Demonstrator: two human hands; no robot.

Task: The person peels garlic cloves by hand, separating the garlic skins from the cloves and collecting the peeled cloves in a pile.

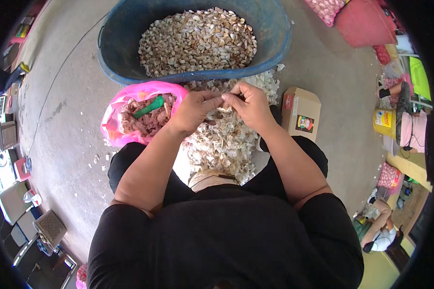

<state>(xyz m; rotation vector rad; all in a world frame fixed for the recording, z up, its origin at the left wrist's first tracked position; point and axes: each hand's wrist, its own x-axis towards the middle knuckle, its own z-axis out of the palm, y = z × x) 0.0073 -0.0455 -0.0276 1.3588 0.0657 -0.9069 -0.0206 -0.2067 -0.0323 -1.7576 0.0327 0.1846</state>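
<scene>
My left hand (pixel 194 110) and my right hand (pixel 251 107) meet over a heap of papery garlic skins (pixel 222 149) between my legs. Both have their fingertips pinched together around a small pale piece of garlic (pixel 223 110), mostly covered by the fingers. I cannot make out whether it is a whole bulb or part of one. Just beyond the hands stands a blue tub (pixel 115 58) holding many loose garlic cloves (pixel 197 41). Beside my left hand sits an open pink plastic bag (pixel 113 108) with purplish-brown contents and a green object (pixel 149 107) on top.
To the right of my knees lies a cardboard box (pixel 301 113). A reddish container (pixel 364 24) and net sacks of garlic (pixel 325 8) are at the far right. Other people (pixel 383 236) sit along the right side, near a yellow bucket (pixel 386 123). A cable (pixel 58 72) crosses the floor at left.
</scene>
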